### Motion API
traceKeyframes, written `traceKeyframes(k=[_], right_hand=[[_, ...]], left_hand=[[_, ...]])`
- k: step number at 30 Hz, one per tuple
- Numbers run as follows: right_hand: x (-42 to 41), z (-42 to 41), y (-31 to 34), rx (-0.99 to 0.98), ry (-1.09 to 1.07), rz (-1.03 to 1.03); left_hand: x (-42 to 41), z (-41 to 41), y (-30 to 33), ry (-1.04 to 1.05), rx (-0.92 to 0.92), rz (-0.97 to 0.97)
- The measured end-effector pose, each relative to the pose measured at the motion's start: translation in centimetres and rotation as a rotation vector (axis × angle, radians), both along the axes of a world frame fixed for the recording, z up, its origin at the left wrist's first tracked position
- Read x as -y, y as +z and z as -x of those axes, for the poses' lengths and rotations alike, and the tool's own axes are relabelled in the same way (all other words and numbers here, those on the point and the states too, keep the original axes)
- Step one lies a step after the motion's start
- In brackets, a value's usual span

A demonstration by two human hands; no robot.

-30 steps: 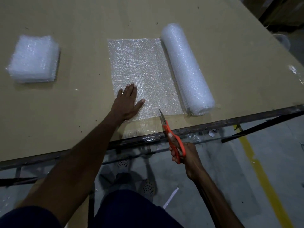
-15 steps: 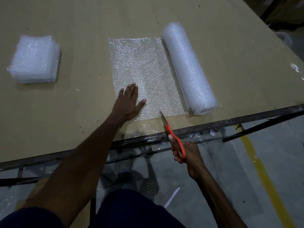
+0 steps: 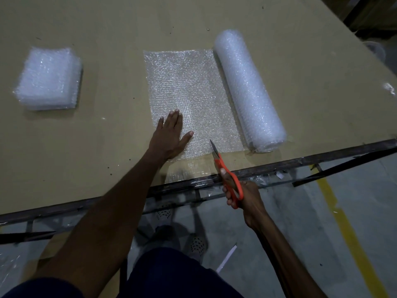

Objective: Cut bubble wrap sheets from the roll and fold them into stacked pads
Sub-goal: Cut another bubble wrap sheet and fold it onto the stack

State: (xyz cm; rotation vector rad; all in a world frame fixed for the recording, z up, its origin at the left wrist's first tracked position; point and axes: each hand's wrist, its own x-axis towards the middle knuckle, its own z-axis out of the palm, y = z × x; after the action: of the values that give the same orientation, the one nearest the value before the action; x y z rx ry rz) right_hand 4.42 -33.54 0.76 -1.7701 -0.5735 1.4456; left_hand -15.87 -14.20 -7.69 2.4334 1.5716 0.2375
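- Table: holds everything.
- Roll: lies right, light and soft; sheet unrolled leftward, limp, likely slippery, needs pinning near the cut.
- Pads: stacked far left.
- Left hand: flat, pressing the sheet's near corner.
- Right hand: grips scissors, tips at the sheet's near edge.
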Motion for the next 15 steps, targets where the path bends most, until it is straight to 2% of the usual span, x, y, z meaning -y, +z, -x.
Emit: traceKeyframes(k=[15], right_hand=[[-2.5,0.7,-0.6,0.003,-0.011,-0.031]], left_hand=[[-0.1,0.1,-0.3,0.001,0.000,0.004]])
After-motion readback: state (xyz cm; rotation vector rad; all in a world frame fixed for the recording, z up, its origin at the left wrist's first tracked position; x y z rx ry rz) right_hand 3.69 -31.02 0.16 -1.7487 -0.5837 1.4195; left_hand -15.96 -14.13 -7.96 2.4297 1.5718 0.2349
